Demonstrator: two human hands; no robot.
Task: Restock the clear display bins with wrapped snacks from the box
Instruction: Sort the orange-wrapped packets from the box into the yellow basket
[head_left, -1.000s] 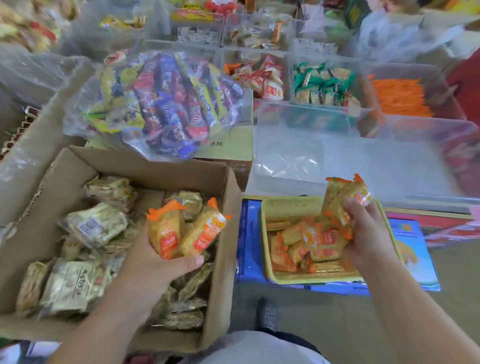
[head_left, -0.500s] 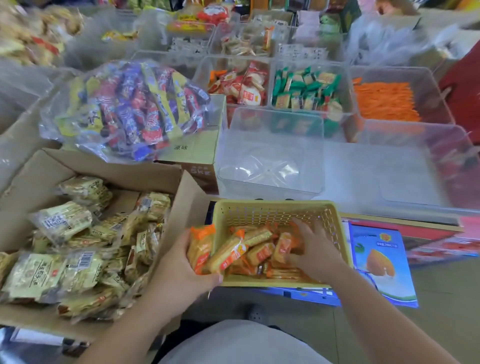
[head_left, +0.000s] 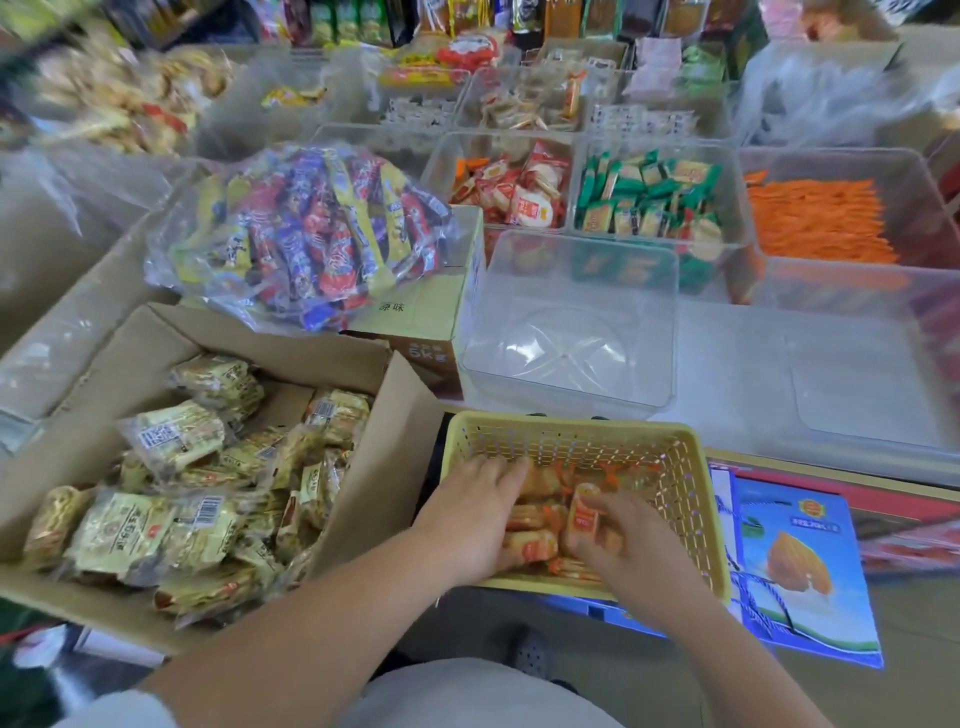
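Orange-wrapped snacks (head_left: 537, 525): heaped loose in the near half of the yellow basket (head_left: 571, 423), low in the head view, about 6 o'clock.

Left hand (head_left: 472, 514): palm down on the heap at the basket's 9 o'clock side, fingers spread and bending into the packets. Cannot tell whether it has closed on any.

Right hand (head_left: 623, 535): at the basket's 4 o'clock, thumb and fingers pinching one orange packet, the rest of the hand lying on the pile.

Empty clear bin (head_left: 571, 322): on the table (head_left: 727, 374), just beyond the basket at its 12 o'clock, nothing inside. Likely the target.

Cardboard box (head_left: 374, 467): touching the basket at 9 o'clock, full of pale-wrapped snacks (head_left: 171, 436).

Judgement on the step, gathering a handful:
- Scoop from both sides toward the middle so that the packets bunch.
- The wrappers look slick, so take a modest handful rather than overfill.
- Lift clear over the basket's far rim, then lower into the bin rather than tossing.
- Filled bins (head_left: 649, 197) stand beyond at 12 o'clock; do not mix kinds.
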